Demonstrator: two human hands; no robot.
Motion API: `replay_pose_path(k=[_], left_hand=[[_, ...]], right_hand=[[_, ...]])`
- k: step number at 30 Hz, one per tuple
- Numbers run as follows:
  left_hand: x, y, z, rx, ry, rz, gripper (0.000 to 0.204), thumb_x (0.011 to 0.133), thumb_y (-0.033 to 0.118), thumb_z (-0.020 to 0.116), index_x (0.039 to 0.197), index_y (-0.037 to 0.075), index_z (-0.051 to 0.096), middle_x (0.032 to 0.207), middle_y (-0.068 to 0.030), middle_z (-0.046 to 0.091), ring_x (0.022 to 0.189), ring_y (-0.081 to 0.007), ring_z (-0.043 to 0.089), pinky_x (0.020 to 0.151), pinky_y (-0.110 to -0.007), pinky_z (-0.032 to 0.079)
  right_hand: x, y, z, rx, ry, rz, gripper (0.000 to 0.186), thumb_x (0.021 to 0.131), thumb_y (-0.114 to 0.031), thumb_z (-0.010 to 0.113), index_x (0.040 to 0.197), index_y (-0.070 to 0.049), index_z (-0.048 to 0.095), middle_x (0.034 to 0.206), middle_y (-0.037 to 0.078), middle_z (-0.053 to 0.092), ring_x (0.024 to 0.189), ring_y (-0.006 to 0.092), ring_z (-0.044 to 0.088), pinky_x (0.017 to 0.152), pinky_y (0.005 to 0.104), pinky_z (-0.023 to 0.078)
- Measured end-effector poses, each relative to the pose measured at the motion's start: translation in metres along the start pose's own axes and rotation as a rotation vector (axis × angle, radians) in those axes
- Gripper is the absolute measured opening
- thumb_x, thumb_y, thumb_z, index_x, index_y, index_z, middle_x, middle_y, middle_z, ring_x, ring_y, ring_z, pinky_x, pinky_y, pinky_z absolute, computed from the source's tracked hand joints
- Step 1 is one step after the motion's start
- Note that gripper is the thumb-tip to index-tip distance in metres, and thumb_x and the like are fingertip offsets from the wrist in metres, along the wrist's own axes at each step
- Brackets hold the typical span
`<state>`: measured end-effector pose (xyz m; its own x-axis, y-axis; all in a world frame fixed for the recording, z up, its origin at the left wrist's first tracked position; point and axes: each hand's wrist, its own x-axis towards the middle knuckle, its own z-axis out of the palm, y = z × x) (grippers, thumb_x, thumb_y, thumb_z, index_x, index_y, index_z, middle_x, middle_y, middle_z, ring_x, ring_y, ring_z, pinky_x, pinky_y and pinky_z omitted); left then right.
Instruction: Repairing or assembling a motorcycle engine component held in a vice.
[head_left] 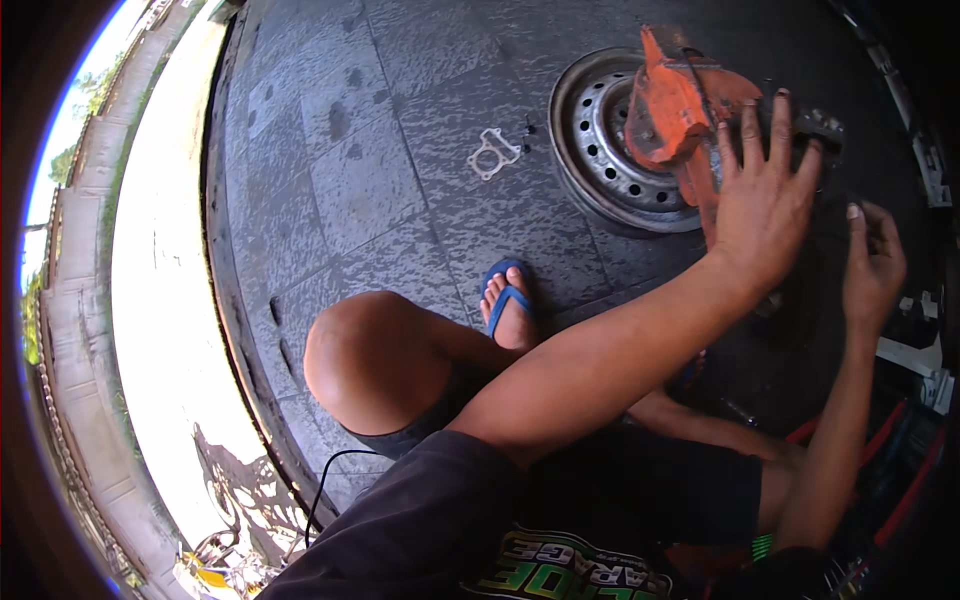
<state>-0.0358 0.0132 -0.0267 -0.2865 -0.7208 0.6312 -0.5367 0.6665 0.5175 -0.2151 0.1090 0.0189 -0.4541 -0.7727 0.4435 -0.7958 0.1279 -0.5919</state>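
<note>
One orange bench vise stands over a steel wheel; the left hand spreads, fingers apart, across its near side; the right hand curls nearby, whether gripping anything I can't tell. Best keep fingertips clear of the jaws.

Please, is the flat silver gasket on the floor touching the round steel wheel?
Apart. In the head view, a strip of grey floor shows between the gasket and the wheel.
</note>
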Motion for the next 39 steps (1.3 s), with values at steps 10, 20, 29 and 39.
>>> replay_pose_path(k=[10,20,29,39], left_hand=[[0.001,0.003,-0.012,-0.121,-0.072,-0.04,0.054,0.093,0.02,0.066,0.146,0.012,0.06,0.17,-0.0287,0.031,0.152,-0.0545,0.037,0.124,-0.07,0.027],[0.001,-0.002,-0.027,-0.056,-0.171,-0.04,0.091,0.074,0.034,0.094,0.154,0.021,0.053,0.166,-0.0299,0.03,0.15,-0.0558,0.038,0.12,-0.066,0.037],[0.003,0.001,-0.026,-0.068,-0.129,-0.026,0.078,0.078,0.034,0.087,0.148,0.016,0.059,0.165,-0.0277,0.036,0.148,-0.0522,0.042,0.118,-0.069,0.036],[0.003,0.007,-0.021,-0.018,-0.132,-0.072,0.078,0.078,0.03,0.089,0.148,0.018,0.059,0.165,-0.0294,0.033,0.149,-0.0539,0.039,0.121,-0.066,0.034]], right_hand=[[-0.003,-0.021,-0.016,0.043,0.022,0.17,0.019,0.106,-0.014,0.072,0.116,0.001,0.074,0.105,0.004,0.074,0.098,0.0091,0.067,0.089,0.0251,0.053],[-0.026,-0.051,0.007,0.016,-0.001,0.019,0.013,0.096,0.001,0.071,0.108,0.003,0.073,0.102,0.013,0.074,0.09,0.0223,0.074,0.08,0.0332,0.058],[-0.019,-0.053,0.026,-0.048,-0.03,-0.172,0.014,0.093,0.0,0.073,0.107,0.001,0.074,0.101,0.015,0.072,0.09,0.0348,0.075,0.078,0.0418,0.06],[-0.02,-0.045,0.038,-0.095,0.013,-0.293,0.011,0.091,0.0,0.073,0.102,-0.002,0.071,0.097,0.014,0.069,0.082,0.0385,0.073,0.069,0.046,0.059]])
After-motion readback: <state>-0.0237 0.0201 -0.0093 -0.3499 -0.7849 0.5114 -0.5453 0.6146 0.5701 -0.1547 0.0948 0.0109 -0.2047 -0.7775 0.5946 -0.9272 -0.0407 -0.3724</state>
